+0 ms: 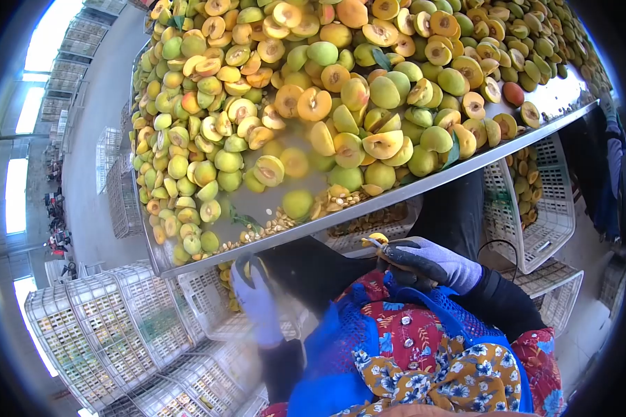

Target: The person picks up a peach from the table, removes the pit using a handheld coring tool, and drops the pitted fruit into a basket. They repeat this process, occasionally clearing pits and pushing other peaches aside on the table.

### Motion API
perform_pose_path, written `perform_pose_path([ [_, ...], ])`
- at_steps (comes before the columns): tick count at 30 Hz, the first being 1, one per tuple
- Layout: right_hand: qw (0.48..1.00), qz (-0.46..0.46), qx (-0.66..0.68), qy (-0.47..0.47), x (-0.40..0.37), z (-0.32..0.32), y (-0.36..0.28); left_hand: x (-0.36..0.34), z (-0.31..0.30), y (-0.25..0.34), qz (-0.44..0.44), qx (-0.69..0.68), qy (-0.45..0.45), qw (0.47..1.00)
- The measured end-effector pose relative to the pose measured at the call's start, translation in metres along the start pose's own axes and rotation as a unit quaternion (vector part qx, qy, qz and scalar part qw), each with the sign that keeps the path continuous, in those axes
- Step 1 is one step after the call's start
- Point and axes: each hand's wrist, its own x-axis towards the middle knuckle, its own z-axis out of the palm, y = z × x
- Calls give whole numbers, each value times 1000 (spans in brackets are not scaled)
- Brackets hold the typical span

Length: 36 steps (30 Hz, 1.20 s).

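Note:
A metal table (466, 165) is heaped with green-yellow fruit, much of it cut into orange halves (313, 104), with loose pits (278, 224) near its front edge. Below that edge, my left hand (256, 299) in a pale purple glove is blurred and curls around a yellowish fruit (246, 265). My right hand (435, 263) wears a grey and black glove. It grips a small cutting tool (391, 258) with a yellow bit of fruit (376, 240) at its tip. Both hands are over my lap, close to my blue mesh apron (368, 333).
White plastic crates (104, 326) are stacked at the lower left. A crate (542, 208) under the table's right side holds fruit halves, and another crate (375, 224) just below the edge holds pits. A concrete floor (97, 139) runs along the left.

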Motion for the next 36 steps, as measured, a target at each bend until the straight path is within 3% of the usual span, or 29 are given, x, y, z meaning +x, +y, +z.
perform_pose_path([
  [1, 1000, 3, -3, 9, 4, -4, 6, 2, -8, 4, 54, 181, 46, 981],
  [2, 1000, 8, -8, 18, 7, -7, 11, 1, -12, 8, 104, 354, 92, 925],
  [5, 995, 24, 98, -6, 21, -13, 19, 30, 12, 55, 94, 202, 0, 975],
  [6, 990, 28, 139, -9, 23, -13, 20, 42, 30, 60, 144, 232, -30, 962],
  [7, 992, 23, 121, -3, 22, -11, 19, 54, 48, 60, 196, 259, -60, 944],
  [10, 998, 5, 65, 26, 11, -8, 12, 84, 83, 57, 190, 217, -185, 939],
  [15, 989, -27, -138, 54, 3, -10, 12, 103, 82, 52, 242, 116, -182, 946],
  [16, 987, -60, -137, 61, 4, -6, 10, 98, 81, 51, 158, -35, -212, 964],
  [18, 981, -120, -130, 74, 7, 0, 12, 82, 75, 57, -28, -327, -255, 910],
  [19, 977, -116, -147, 103, 9, 3, 11, 72, 74, 64, -43, -448, -266, 853],
  [21, 897, -233, -345, 150, 14, 2, 13, 53, 82, 61, 135, -308, -237, 911],
  [23, 793, -311, -498, 160, 12, 8, 6, 35, 76, 82, -14, -455, -330, 827],
  [24, 744, -337, -555, 154, 7, 15, -1, 27, 79, 88, -119, -566, -346, 739],
  [25, 763, -318, -538, 167, 8, 20, -3, 21, 81, 93, -222, -657, -351, 629],
  [26, 780, -299, -519, 180, 9, 24, -4, 14, 79, 103, -220, -647, -345, 643],
  [28, 756, -320, -539, 187, 9, 28, -5, 4, 76, 120, -216, -629, -334, 668],
  [30, 727, -343, -565, 183, 10, 28, -2, -1, 79, 122, -150, -560, -327, 747],
  [32, 747, -329, -541, 200, 14, 27, 3, -5, 78, 131, -90, -468, -303, 825],
  [35, 727, -351, -551, 210, 15, 27, 7, -12, 84, 132, 10, -393, -231, 890],
  [36, 710, -367, -564, 211, 15, 27, 7, -13, 90, 130, 16, -409, -219, 886],
])
